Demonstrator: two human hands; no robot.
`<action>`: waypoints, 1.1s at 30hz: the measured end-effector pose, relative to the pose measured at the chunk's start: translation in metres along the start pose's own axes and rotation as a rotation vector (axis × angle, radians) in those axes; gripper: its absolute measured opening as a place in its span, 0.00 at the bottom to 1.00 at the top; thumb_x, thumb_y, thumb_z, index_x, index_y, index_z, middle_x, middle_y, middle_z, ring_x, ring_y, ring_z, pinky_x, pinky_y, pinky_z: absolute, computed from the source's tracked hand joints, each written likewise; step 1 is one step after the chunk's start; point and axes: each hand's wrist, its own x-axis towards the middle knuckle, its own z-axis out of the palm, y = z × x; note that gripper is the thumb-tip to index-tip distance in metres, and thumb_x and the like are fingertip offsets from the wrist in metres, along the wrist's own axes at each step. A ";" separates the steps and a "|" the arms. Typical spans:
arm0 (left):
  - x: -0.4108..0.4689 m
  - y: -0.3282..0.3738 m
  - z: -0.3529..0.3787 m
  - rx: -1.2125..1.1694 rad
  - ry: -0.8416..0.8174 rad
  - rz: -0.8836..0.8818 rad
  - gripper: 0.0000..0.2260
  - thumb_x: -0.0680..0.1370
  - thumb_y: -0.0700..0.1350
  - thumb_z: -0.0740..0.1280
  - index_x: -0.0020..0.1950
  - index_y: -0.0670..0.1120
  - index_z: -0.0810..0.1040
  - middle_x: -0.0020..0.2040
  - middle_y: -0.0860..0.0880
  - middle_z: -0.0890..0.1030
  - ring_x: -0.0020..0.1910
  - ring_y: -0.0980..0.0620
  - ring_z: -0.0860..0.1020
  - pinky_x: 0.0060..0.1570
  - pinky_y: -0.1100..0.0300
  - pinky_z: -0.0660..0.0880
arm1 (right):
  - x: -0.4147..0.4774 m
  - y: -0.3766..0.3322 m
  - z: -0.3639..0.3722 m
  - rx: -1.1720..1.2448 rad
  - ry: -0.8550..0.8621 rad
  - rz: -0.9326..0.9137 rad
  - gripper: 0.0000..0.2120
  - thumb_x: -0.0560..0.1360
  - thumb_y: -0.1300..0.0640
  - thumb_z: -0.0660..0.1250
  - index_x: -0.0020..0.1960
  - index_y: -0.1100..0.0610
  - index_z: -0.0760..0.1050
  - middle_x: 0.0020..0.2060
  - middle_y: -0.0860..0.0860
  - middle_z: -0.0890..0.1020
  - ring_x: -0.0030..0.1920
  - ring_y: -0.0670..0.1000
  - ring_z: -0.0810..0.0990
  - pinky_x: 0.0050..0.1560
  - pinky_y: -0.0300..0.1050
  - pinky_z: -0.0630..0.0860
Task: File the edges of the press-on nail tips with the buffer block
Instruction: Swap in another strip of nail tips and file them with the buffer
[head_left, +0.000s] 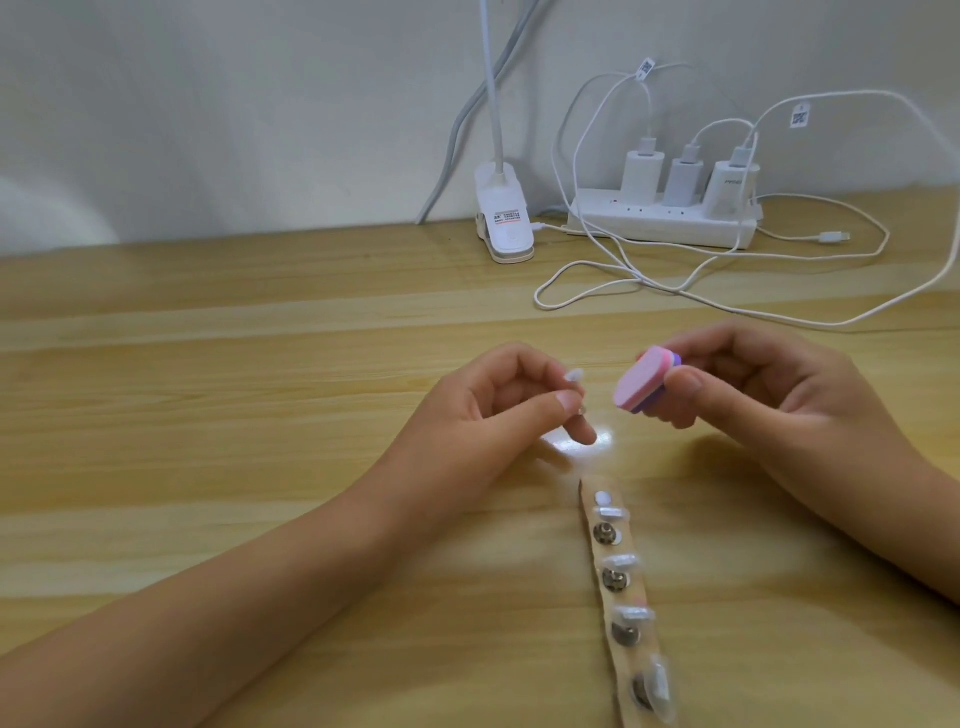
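Head: left hand (493, 410) pinches clear nail tip (574, 375); right hand (800, 395) grips pink-purple buffer block (643, 383).

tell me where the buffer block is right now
Head view, just right of centre: the buffer block is pinched in the right hand, close beside the nail tip that the left hand holds.

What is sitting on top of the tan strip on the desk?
Clear nail tips alternate with round metal studs along the strip. Whatever holds each tip is hidden underneath.
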 end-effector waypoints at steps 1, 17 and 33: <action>0.000 0.001 0.000 -0.038 0.002 -0.012 0.01 0.76 0.44 0.67 0.46 0.49 0.77 0.41 0.48 0.85 0.46 0.51 0.82 0.60 0.44 0.74 | 0.000 0.000 0.000 -0.009 -0.010 0.010 0.08 0.70 0.50 0.69 0.47 0.51 0.81 0.38 0.49 0.85 0.37 0.42 0.81 0.41 0.32 0.77; 0.000 -0.001 0.002 0.094 -0.102 -0.105 0.02 0.73 0.44 0.74 0.43 0.49 0.83 0.45 0.56 0.86 0.47 0.57 0.82 0.54 0.58 0.78 | 0.002 0.000 -0.002 0.003 0.040 0.015 0.11 0.70 0.49 0.69 0.47 0.54 0.82 0.38 0.51 0.85 0.37 0.44 0.80 0.41 0.34 0.77; 0.000 0.000 0.004 0.133 -0.119 -0.111 0.05 0.74 0.41 0.74 0.42 0.51 0.82 0.45 0.54 0.86 0.46 0.58 0.83 0.53 0.66 0.77 | 0.002 0.000 -0.001 -0.054 -0.013 0.003 0.08 0.73 0.49 0.69 0.49 0.51 0.80 0.43 0.47 0.85 0.41 0.42 0.81 0.43 0.33 0.77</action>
